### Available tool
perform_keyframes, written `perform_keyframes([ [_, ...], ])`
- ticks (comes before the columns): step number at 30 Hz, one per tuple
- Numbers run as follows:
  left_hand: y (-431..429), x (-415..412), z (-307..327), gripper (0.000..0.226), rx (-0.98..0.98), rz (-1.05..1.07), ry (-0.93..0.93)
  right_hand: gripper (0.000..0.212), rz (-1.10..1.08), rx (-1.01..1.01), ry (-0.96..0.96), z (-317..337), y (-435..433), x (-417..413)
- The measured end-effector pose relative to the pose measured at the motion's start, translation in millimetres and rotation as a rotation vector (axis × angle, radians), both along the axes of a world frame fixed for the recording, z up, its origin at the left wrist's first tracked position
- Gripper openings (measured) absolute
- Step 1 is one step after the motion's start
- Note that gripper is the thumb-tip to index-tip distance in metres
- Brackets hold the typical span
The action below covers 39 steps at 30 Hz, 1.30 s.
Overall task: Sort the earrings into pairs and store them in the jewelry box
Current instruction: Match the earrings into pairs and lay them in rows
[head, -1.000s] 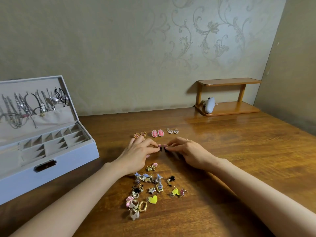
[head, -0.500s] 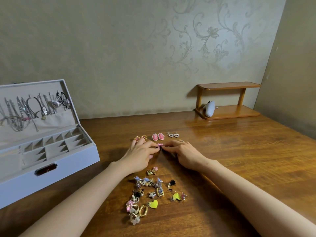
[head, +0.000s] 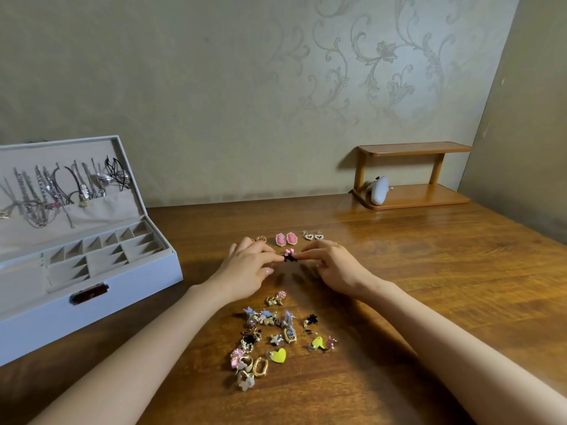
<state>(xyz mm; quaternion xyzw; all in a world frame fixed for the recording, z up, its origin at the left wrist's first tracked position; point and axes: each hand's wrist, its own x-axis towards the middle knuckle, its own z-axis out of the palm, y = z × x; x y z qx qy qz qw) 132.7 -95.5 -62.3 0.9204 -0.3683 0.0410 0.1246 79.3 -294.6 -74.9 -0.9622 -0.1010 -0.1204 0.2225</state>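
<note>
My left hand [head: 245, 265] and my right hand [head: 333, 265] meet fingertip to fingertip at the table's middle, both pinching small pink-and-black earrings [head: 289, 255]. Just beyond them lie three sorted pairs in a row: gold ones [head: 260, 239] partly hidden by my left fingers, pink oval ones [head: 286, 239] and pearl heart ones [head: 313, 236]. A heap of several mixed earrings [head: 270, 338], with two yellow hearts among them, lies nearer me between my forearms. The white jewelry box [head: 92, 289] stands open at the left, its small compartments bare.
Necklaces and chains hang in the box's raised lid [head: 61, 191]. A small wooden shelf [head: 411, 176] with a pale grey object [head: 379, 190] on it stands at the back right against the wall. The wooden table [head: 445, 286] stretches to the right.
Both hands have slid a little farther from me toward the sorted row, keeping their fingertips together. The pink-and-black earrings between the fingertips are more exposed now.
</note>
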Motion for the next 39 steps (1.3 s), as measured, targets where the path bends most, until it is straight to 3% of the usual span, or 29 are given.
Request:
perform_keyframes([
  [8,21,-26,8,0.006,-0.055,-0.001,0.081,0.021,0.042,0.043,0.028,11,25,-26],
  [17,46,-38,17,0.006,-0.033,-0.046,0.327,0.013,0.174,0.077,0.099,21,40,-44],
  [39,60,-40,24,0.015,0.076,-0.052,0.377,0.008,0.224,0.053,0.185,21,45,-45],
])
